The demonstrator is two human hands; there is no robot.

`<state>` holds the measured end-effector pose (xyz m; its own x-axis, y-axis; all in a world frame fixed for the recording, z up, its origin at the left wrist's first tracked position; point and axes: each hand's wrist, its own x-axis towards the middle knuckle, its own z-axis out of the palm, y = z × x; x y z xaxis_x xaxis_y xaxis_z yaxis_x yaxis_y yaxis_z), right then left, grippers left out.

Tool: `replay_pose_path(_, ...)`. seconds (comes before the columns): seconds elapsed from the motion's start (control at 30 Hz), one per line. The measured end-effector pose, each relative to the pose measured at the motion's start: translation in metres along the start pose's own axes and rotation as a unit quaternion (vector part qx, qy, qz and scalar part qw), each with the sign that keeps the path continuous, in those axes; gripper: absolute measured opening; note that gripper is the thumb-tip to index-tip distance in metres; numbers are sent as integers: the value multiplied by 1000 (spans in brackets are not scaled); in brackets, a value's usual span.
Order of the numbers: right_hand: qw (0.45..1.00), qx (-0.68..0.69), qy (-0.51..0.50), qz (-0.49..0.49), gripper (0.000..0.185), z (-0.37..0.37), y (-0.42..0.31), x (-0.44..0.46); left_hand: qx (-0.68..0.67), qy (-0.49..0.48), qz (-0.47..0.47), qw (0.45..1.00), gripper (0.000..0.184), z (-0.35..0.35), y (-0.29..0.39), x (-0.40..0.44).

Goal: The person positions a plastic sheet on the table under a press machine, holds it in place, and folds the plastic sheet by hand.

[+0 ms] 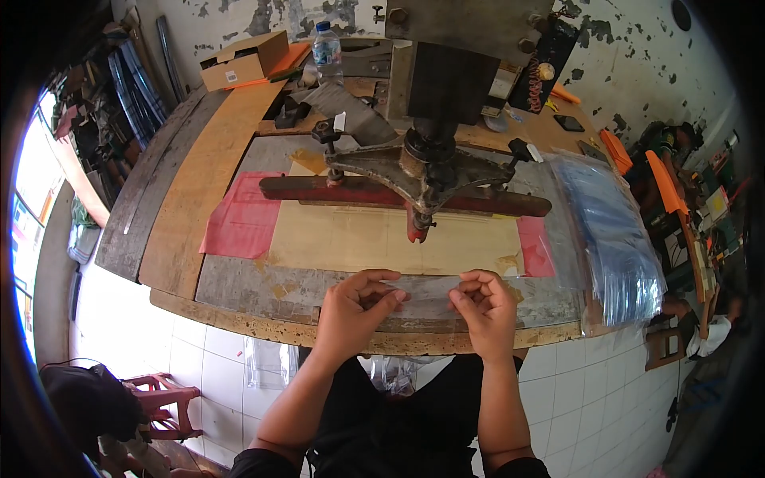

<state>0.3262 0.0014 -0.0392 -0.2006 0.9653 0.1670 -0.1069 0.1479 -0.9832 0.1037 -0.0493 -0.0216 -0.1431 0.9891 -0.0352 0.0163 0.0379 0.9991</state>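
Both my hands are over the near edge of the worktable, pinching a thin clear plastic sheet stretched between them. My left hand grips its left side between thumb and fingers. At the right side, my right hand does the same. The sheet is so transparent that its outline is hard to make out. Just beyond my hands is a cream-coloured pad with pink sheeting at its ends. Above the pad stands a press head with a long red bar.
A stack of clear bluish plastic sheets lies on the right of the table. At the back are a cardboard box, a water bottle and a phone. A red stool stands lower left. Another person is at far right.
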Motion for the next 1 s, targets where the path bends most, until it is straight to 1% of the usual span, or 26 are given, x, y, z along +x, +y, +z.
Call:
replay_pose_path(0.07, 1000, 2, -3, 0, 29, 1, 0, 0, -8, 7, 7, 1000, 27, 1, -3, 0)
replay_pose_path(0.13, 999, 23, -8, -26, 36, 4, 0, 1, -17, 14, 14, 1000, 28, 0, -6, -1)
replay_pose_path(0.2, 999, 20, -19, -17, 39, 10, -8, 3, 21, -4, 26, 999, 31, 0, -8, -2)
replay_pose_path(0.27, 999, 17, -29, -7, 42, 11, -10, 3, 23, -11, 28, 999, 33, 1, -8, -3)
replay_pose_path(0.33, 998, -27, -49, -3, 40, 9, -6, 4, 26, -18, 32, 999, 34, 2, -6, -4)
replay_pose_path(0.4, 998, -37, -54, -2, 38, 6, -4, 3, 79, -48, 47, 995, 35, 1, -1, -5)
replay_pose_path(0.43, 997, -46, -59, -1, 35, 5, -4, 3, 79, -49, 47, 995, 35, 1, 0, -5)
replay_pose_path(0.47, 997, -46, -59, -1, 35, 5, -4, 3, 87, -47, 51, 994, 35, 2, 1, -5)
replay_pose_path(0.53, 998, -41, -53, -7, 29, 5, -3, 2, 97, -46, 56, 993, 36, 2, 2, -5)
replay_pose_path(0.63, 997, -54, -46, 2, 24, 3, -1, -1, 107, -59, 43, 992, 35, 3, 3, -3)
replay_pose_path(0.73, 999, -36, -35, -12, 22, 4, 2, -2, 124, -54, 56, 989, 33, 7, 3, -2)
replay_pose_path(0.8, 998, -41, -35, -12, 20, 3, 2, -3, 126, -34, 64, 989, 26, 13, 0, 0)
replay_pose_path(0.83, 998, -46, -35, -13, 19, 3, 2, -3, 127, -34, 64, 989, 26, 15, 1, 0)
replay_pose_path(0.9, 998, -41, -39, -20, 18, 3, 2, -3, 183, -24, 53, 981, 22, 18, 4, -1)
replay_pose_path(1.0, 998, -40, -47, -27, 17, 4, 2, -3, 192, -24, 76, 978, 21, 17, 2, -1)
